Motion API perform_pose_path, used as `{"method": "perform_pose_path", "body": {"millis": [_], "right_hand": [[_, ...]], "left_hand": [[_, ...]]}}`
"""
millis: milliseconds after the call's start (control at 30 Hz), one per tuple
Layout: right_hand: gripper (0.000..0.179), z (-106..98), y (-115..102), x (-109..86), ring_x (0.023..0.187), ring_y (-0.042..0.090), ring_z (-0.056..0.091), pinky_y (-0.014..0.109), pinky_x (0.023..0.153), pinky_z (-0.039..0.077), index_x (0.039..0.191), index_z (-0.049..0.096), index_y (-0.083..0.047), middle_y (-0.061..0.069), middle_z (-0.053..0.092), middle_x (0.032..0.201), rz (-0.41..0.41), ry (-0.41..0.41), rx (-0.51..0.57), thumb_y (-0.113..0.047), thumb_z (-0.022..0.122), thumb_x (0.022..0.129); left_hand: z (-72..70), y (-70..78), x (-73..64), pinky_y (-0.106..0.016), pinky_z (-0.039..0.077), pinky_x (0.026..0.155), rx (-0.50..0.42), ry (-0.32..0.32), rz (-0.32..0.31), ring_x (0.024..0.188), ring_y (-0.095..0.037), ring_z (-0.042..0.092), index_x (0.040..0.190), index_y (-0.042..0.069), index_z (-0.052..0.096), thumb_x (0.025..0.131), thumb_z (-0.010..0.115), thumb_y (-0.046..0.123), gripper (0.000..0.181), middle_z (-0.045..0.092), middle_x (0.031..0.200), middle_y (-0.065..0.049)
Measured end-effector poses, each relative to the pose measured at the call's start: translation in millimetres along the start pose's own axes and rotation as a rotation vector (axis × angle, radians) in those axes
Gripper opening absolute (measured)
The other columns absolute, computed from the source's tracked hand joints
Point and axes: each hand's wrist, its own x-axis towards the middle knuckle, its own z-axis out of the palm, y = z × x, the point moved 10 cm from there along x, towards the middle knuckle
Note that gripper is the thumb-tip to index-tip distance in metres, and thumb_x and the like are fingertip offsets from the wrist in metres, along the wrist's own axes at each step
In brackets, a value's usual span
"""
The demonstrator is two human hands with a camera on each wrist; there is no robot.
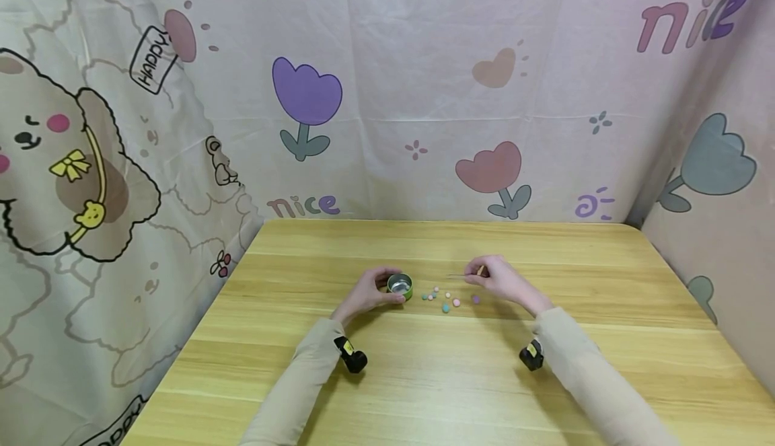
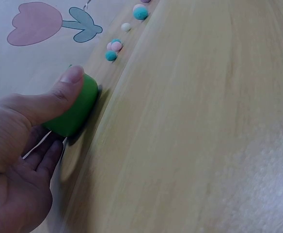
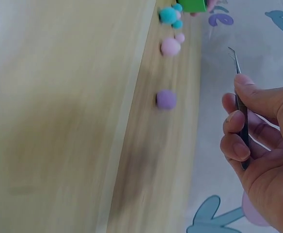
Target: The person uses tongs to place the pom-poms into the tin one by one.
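My left hand (image 1: pixel 371 292) grips a small round green tin (image 1: pixel 408 294) on the table, thumb on the near side and fingers behind it. The tin is open at the top, with a silvery inside and something small and pale in it. In my right hand (image 1: pixel 498 278) is a pair of thin metal tweezers (image 3: pixel 241 104), pinched between thumb and fingers, its bent tips (image 3: pixel 232 52) pointing left toward the tin. Between the hands lie several small pompoms: a purple ball (image 3: pixel 166 99), a larger pink ball (image 3: pixel 170 47), a teal ball (image 1: pixel 446 308) and smaller ones (image 2: pixel 113 46) near the tin.
The wooden table (image 1: pixel 424 379) reaches back to a printed cloth (image 1: pixel 387 96) hung behind it and along both sides. Black wrist cameras sit on the left sleeve (image 1: pixel 303 372) and the right sleeve (image 1: pixel 596 379).
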Motion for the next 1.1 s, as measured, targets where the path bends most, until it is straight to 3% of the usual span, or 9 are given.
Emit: {"method": "perform_pose_path", "body": {"millis": [167, 500, 700, 1100], "right_hand": [[0.008, -8.7, 10.3, -10.8, 0.060, 0.005, 0.052, 0.018, 0.054, 0.045, 0.092, 0.072, 0.000, 0.007, 0.070, 0.084, 0.024, -0.001, -0.016, -0.007, 0.068, 0.094], [0.006, -21.6, 25.4, -30.8, 0.062, 0.012, 0.057, 0.018, 0.055, 0.046, 0.091, 0.072, -0.002, 0.007, 0.070, 0.083, 0.049, 0.011, -0.029, -0.007, 0.069, 0.093], [0.007, -20.1, 31.4, -38.8, 0.065, 0.012, 0.057, 0.017, 0.057, 0.047, 0.093, 0.073, -0.002, 0.010, 0.072, 0.083, 0.054, -0.015, -0.033, -0.007, 0.069, 0.093], [0.004, -11.6, 38.2, -42.4, 0.069, 0.012, 0.060, 0.017, 0.061, 0.048, 0.092, 0.072, -0.002, 0.004, 0.070, 0.083, 0.052, -0.064, -0.032, -0.005, 0.069, 0.092]], "left_hand": [[0.0, 0.2, -0.7, -0.048, 0.050, 0.110, 0.001, 0.002, 0.009, 0.122, -0.038, 0.062, 0.134, -0.004, 0.056, 0.080, 0.083, 0.006, 0.062, 0.064, 0.132, -0.024], [-0.5, 1.6, -1.4, -0.048, 0.048, 0.111, -0.004, 0.004, 0.004, 0.124, -0.037, 0.061, 0.135, -0.002, 0.057, 0.079, 0.084, 0.007, 0.062, 0.064, 0.133, -0.022], [-1.2, 2.4, -1.5, -0.047, 0.049, 0.111, 0.013, 0.008, 0.006, 0.123, -0.037, 0.062, 0.134, -0.003, 0.057, 0.079, 0.084, 0.006, 0.062, 0.064, 0.133, -0.022], [-0.3, 3.1, -1.5, -0.049, 0.050, 0.110, 0.011, -0.004, 0.032, 0.122, -0.040, 0.062, 0.134, -0.005, 0.056, 0.079, 0.084, 0.006, 0.062, 0.063, 0.131, -0.025]]}}
